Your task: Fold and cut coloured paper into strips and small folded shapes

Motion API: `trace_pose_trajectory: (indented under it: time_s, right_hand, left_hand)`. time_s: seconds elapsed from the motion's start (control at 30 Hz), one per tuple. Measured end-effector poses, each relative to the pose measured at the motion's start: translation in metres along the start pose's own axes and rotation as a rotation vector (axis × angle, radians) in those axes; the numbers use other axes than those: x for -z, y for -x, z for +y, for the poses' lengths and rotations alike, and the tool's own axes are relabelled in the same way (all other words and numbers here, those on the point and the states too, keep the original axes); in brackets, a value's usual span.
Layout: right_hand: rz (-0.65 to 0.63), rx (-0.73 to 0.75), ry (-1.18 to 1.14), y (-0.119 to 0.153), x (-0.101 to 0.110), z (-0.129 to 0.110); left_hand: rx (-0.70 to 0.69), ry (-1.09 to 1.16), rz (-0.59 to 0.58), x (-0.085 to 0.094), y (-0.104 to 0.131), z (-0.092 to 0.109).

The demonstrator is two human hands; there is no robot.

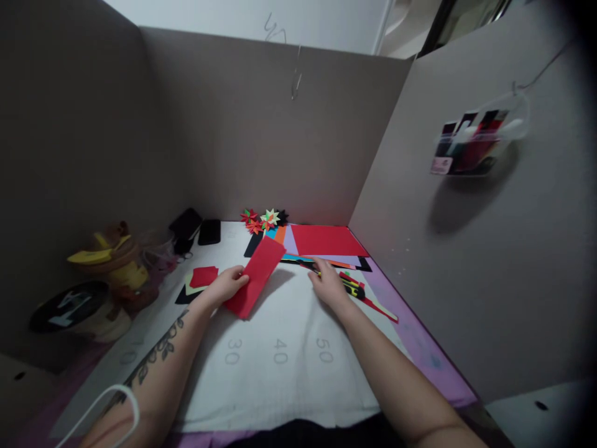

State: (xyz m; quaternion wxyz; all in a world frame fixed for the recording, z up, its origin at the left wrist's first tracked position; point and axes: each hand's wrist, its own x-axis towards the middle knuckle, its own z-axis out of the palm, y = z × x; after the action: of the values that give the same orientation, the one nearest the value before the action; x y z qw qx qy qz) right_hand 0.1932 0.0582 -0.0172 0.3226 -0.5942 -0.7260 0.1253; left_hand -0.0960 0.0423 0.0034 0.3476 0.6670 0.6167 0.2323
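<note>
Between the thumb and fingers of my left hand [227, 285] is a folded-looking red paper strip [257, 277], raised and tilted over the white mat [293, 323]. My right hand [326, 281] reaches to the tools at the right, its fingers curled at a dark, thin-handled tool [308, 266]; whether it grips it is unclear. A yellow-and-black cutter [353, 286] lies just right of that hand. Small red squares [204, 276] rest on green and black paper left of my left hand. Behind my hands, large red paper [324, 240] tops a stack of coloured sheets.
Folded paper stars [269, 219] sit at the back by the grey wall. Dark phone-like objects [209, 232] lie at back left. Pots with yellow items [114, 261] and a round black-topped container [69, 308] stand left. A clear holder [476, 140] hangs on the right wall.
</note>
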Motion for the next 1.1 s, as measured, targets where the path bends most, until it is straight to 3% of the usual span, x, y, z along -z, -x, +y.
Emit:
trace_pose_trajectory:
  time_s: [0.1,0.23,0.3,0.43,0.5,0.63,1.1]
  right_hand:
    - [-0.141,-0.088,-0.566,0.012,-0.019,-0.026]
    - [-0.25,-0.139,-0.949,0.024,-0.032,-0.049]
    - [-0.251,-0.153,-0.976,0.027,-0.031,-0.054]
    - [-0.207,-0.146,-0.91,0.032,-0.025,-0.059]
    - [-0.139,-0.08,-0.84,0.035,-0.022,-0.061]
    - [-0.065,0.009,-0.753,0.039,-0.014,-0.069]
    - [-0.214,0.066,-0.98,0.041,-0.016,-0.068]
  left_hand:
    - [-0.002,0.501,-0.032,-0.022,0.004,0.01]
    - [-0.037,0.776,-0.104,-0.056,0.013,0.025]
    - [-0.056,0.78,-0.106,-0.07,0.016,0.03]
    - [-0.139,0.488,0.116,-0.086,0.021,0.035]
    - [-0.163,0.378,0.156,-0.089,0.024,0.036]
    - [-0.177,0.337,0.117,-0.088,0.033,0.042]
    - [-0.24,0.676,-0.094,-0.078,0.046,0.057]
